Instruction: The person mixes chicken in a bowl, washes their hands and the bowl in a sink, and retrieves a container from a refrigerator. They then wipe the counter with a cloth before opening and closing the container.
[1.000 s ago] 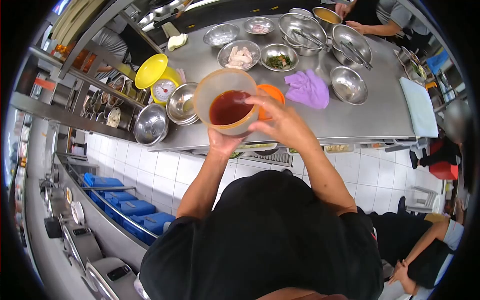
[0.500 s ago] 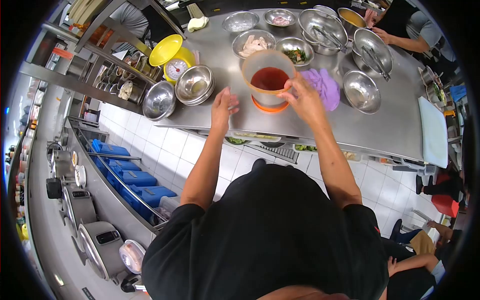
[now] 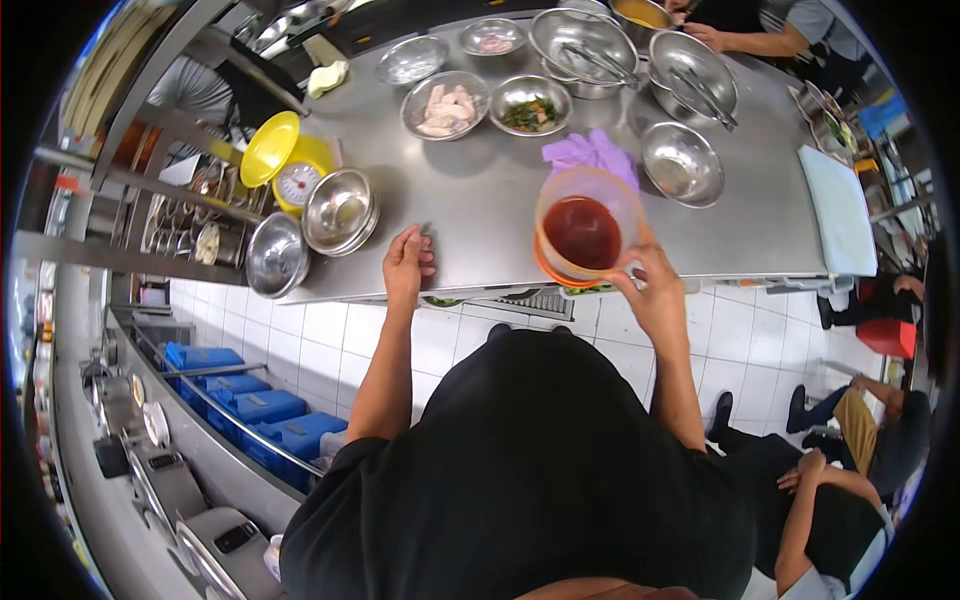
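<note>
My right hand [image 3: 652, 288] pinches the rim of a translucent plastic tub [image 3: 612, 190] on its right side. Dark red liquid [image 3: 582, 232] lies in the tub, which tilts a little toward me by the table's front edge. An orange lid [image 3: 545, 262] shows under its base. Behind the tub lies a crumpled purple cloth-like bundle [image 3: 592, 152], partly overlapped by it. My left hand [image 3: 406, 260] hangs over the front edge of the steel table [image 3: 470, 210], fingers loosely curled and holding nothing. Stacked steel bowls [image 3: 340, 212] stand to its left.
Bowls of pale meat strips [image 3: 446, 108] and chopped greens [image 3: 532, 115] stand behind. A yellow scale [image 3: 297, 182] is at left. Right are an empty steel bowl [image 3: 682, 165], bowls with tongs [image 3: 700, 95] and a white board [image 3: 838, 212]. Another person's hand [image 3: 708, 38] is at the far side.
The tub has moved right and toward me in my right hand, away from the meat and greens bowls. My left hand has drawn back toward the table edge. My view has shifted right.
</note>
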Demonstrator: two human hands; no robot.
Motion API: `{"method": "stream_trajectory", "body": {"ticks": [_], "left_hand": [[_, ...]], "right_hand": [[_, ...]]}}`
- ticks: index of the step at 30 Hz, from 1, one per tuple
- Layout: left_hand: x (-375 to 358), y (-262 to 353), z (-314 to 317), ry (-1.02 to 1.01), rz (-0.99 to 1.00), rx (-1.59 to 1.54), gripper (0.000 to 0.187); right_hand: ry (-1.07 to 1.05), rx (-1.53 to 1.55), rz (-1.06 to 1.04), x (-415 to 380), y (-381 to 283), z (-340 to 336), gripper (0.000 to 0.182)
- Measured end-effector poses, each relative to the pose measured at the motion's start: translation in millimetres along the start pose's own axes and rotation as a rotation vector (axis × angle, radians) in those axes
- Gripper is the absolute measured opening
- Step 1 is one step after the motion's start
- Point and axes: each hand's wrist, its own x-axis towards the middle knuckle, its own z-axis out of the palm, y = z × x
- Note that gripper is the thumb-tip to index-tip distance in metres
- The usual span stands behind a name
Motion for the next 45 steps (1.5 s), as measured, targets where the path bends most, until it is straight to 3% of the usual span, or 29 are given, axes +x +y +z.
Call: {"method": "stream_trajectory", "body": {"ticks": [2,6,8,10,12,14,17,19,24,27,30,32,33,34,35,36,38,41,42,44,45], "left_hand": [[1,4,10,-0.003,-0.013,0.06,0.036],[2,18,66,-0.253,0.103,0.188,0.033],[11,30,109,-0.335,0.585,0.416,0.034],[14,57,157,-0.484,0.598,0.46,0.037],[27,65,206,-0.53,0.871,0.637,0.043],[39,58,254,-0.518,0.944,0.826,0.057],[26,51,299,-0.481,0.746,1.118,0.065],[21,40,302,-0.471,0.747,1.134,0.065],[42,27,245,-0.427,0.758,1.163,0.062],[59,12,174,-0.235,0.733,1.167,0.059],[67,-16,87,0.073,0.743,1.16,0.057],[44,-18,30,0.173,0.735,1.11,0.056],[18,-1,14,0.165,0.751,1.032,0.055],[8,-11,-8,0.163,0.709,0.947,0.054],[-9,-20,-20,0.193,0.681,0.992,0.055],[-17,-25,-31,0.136,0.724,0.959,0.053],[-38,-30,-15,0.304,0.688,1.127,0.049],[-44,-11,32,-0.035,0.712,0.892,0.046],[-50,13,66,-0.096,0.601,0.756,0.043],[-54,33,124,-0.259,0.128,0.256,0.039],[-54,37,156,-0.299,-0.181,-0.335,0.04]], "right_hand": [[0.042,0.057,0.115,-20,15,-25,0.031],[0.312,0.037,0.295,-48,46,-71,0.023],[0.411,-0.105,0.307,-57,79,-96,0.024],[0.517,-0.221,0.307,-56,114,-119,0.026],[0.584,-0.329,0.376,-41,136,-142,0.028],[0.591,-0.431,0.493,-21,160,-166,0.036],[0.62,-0.402,0.46,10,200,-192,0.037],[0.583,-0.379,0.383,30,233,-210,0.036],[0.501,-0.722,0.206,60,285,-237,0.067],[0.705,-0.078,0.21,53,240,-220,0.057],[0.567,0.164,0.236,31,143,-187,0.051],[0.334,0.169,0.322,11,111,-155,0.04],[0.253,0.243,0.27,4,100,-130,0.033],[0.041,0.252,0.276,-3,100,-114,0.032],[-0.093,0.088,0.228,-6,96,-98,0.032],[-0.169,0.146,0.251,-9,92,-84,0.032],[-0.272,0.228,0.271,-9,91,-64,0.033],[-0.348,0.231,0.177,1,81,-41,0.038],[-0.339,0.238,0.114,7,73,-31,0.039],[-0.287,0.144,-0.062,18,57,-2,0.039],[-0.239,0.043,-0.177,23,53,21,0.038]]}}
